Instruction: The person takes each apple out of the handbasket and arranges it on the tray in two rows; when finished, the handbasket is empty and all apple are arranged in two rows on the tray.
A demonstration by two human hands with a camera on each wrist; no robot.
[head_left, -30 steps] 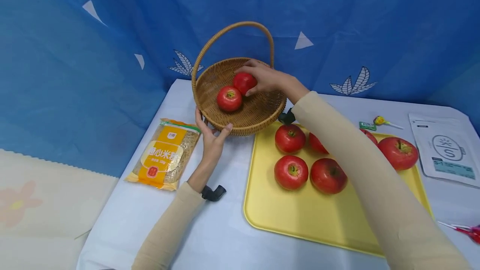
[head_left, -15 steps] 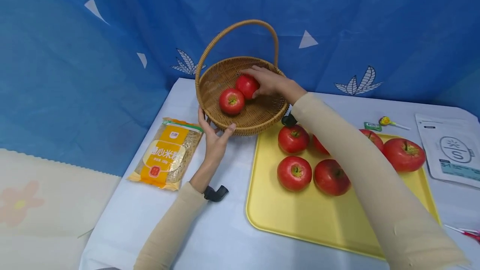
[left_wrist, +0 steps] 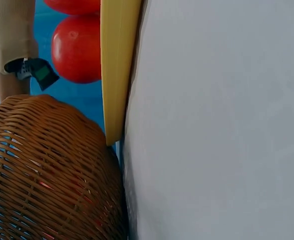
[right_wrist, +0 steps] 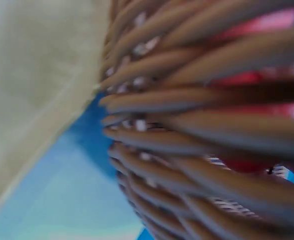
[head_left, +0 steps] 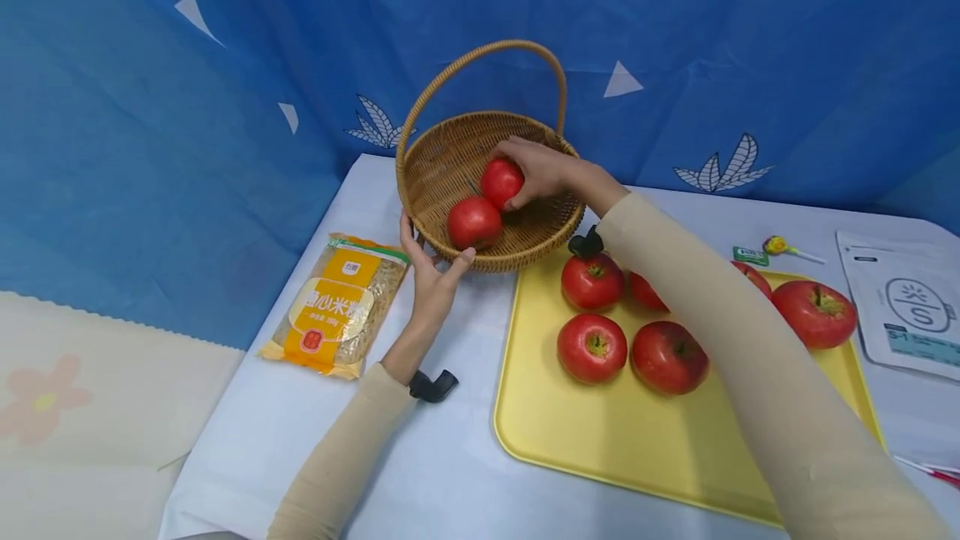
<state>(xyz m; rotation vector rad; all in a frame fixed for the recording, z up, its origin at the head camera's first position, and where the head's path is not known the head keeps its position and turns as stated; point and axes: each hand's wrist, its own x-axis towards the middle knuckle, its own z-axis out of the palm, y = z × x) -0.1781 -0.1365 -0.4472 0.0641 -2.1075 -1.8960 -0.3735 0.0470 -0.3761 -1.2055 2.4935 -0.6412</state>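
Red apple [head_left: 502, 182] gripped in right hand [head_left: 542, 172] has sunk against the other at the woven wicker basket's [head_left: 540, 242] six o'clock; left hand [head_left: 429, 280] clasps its rim.

Both arms wear long beige sleeves [head_left: 720, 315] — a small black wrist clip [head_left: 432, 386] at each cuff, near the yellow tray [head_left: 570, 440].

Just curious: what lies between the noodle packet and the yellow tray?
In the head view, the left hand and its sleeve, gripping the basket's rim.
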